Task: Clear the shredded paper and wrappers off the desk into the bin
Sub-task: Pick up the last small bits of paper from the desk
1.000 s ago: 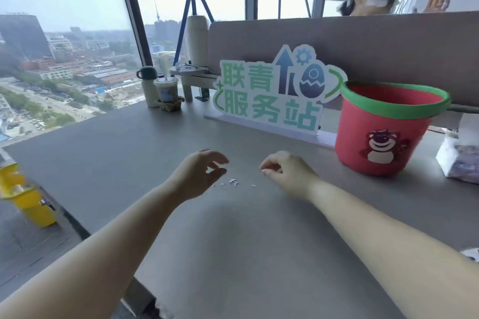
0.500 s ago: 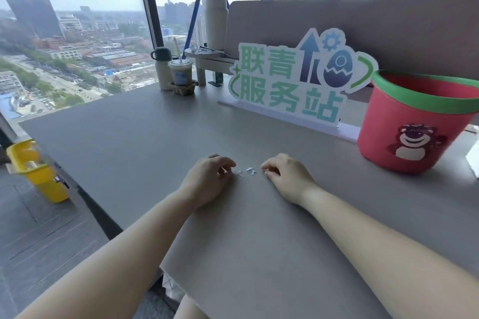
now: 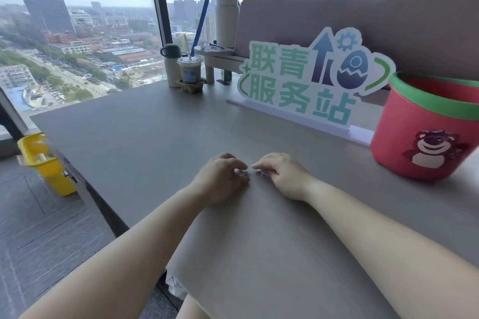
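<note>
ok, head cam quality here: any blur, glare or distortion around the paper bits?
Head view: wide-angle lens bows the window frame and desk edge; soft daylight, no glare or hard shadows on it; top right corner smeared; paper scraps between left hand and right hand small and soft, so each grip is unclear.

White desk sign (image 3: 305, 85): "联青服务站"

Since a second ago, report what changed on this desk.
The left hand and right hand slid together, raking the small white shredded paper scraps into one tight clump between them; whether either grips them is unclear. The red green-rimmed bin and grey desk stayed put.
</note>
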The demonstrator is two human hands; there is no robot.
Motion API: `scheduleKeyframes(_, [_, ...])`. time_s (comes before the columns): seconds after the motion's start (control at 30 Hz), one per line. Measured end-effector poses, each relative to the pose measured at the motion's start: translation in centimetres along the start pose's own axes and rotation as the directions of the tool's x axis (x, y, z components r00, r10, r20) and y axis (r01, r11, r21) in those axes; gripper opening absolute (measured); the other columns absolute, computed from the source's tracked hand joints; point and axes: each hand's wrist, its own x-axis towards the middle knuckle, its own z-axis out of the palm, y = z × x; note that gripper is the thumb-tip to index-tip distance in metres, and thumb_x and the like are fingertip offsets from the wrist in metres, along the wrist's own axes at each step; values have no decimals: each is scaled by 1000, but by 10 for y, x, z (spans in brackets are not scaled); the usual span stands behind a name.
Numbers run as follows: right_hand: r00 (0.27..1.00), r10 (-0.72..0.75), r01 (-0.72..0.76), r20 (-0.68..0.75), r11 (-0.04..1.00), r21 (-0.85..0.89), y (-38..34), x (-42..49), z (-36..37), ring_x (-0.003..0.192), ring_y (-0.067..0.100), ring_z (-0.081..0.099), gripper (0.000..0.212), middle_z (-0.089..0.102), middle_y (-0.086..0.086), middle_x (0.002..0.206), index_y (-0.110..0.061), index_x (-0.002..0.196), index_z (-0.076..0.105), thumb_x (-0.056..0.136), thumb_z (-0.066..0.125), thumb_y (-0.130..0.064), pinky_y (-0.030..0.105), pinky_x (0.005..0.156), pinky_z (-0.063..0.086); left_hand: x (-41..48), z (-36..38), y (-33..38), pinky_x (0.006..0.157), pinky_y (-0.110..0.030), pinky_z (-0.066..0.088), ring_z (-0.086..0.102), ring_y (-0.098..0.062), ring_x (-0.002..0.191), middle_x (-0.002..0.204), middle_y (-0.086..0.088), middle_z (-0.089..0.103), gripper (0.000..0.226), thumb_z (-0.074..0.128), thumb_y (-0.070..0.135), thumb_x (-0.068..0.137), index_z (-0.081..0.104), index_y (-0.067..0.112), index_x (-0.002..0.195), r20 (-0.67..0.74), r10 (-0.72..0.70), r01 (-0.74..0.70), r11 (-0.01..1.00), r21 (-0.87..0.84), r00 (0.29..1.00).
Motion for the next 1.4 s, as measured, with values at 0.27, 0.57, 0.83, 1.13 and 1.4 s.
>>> scheduleKeyframes(0.27, [999, 0, 2, -32, 997, 83, 4, -11, -9, 101, 18, 57, 21, 62, 7, 111, -13, 107, 67, 90, 56, -15, 21, 91, 39, 0, 0, 7, 89, -28, 47, 60, -18, 94, 108, -1, 57, 26, 65, 31, 83, 68, 22, 107, -23, -24, 24, 1000, -14, 999])
scheduleKeyframes(0.57, [987, 105, -90, -119, 988, 125, 3, -11, 3, 99, 23, 56, 21, 58, 6, 103, -19, 102, 70, 83, 66, -29, 31, 93, 42, 2, 5, 4, 83, -27, 49, 60, -14, 82, 93, 4, 56, 15, 69, 30, 80, 72, 24, 94, -55, -10, 9, 1000, -25, 998])
scheduleKeyframes(0.83, [971, 155, -116, -184, 972, 206, -1, -8, 7, 94, 21, 59, 8, 62, 5, 94, -15, 87, 72, 80, 68, -18, 32, 88, 45, 4, 9, 4, 75, -26, 47, 56, -13, 75, 83, 7, 57, 5, 70, 25, 78, 72, 25, 83, -105, -9, 4, 999, -51, 994])
scheduleKeyframes(1.13, [970, 161, -150, -183, 986, 75, -4, -7, 9, 97, 25, 58, 10, 62, 8, 102, -15, 89, 67, 85, 62, -23, 32, 85, 44, 5, 9, 9, 78, -31, 47, 60, -22, 90, 97, -3, 61, 10, 61, 29, 85, 67, 22, 89, -78, -7, 14, 996, 88, 997])
scheduleKeyframes(1.4, [941, 263, -205, -214, 944, 260, 2, -9, -16, 82, 15, 57, 8, 64, -2, 83, -16, 86, 68, 86, 63, -23, 24, 73, 40, 20, -11, 5, 76, -32, 49, 58, -19, 80, 85, 1, 63, 8, 65, 28, 84, 68, 20, 82, -143, -52, 44, 997, -59, 988])
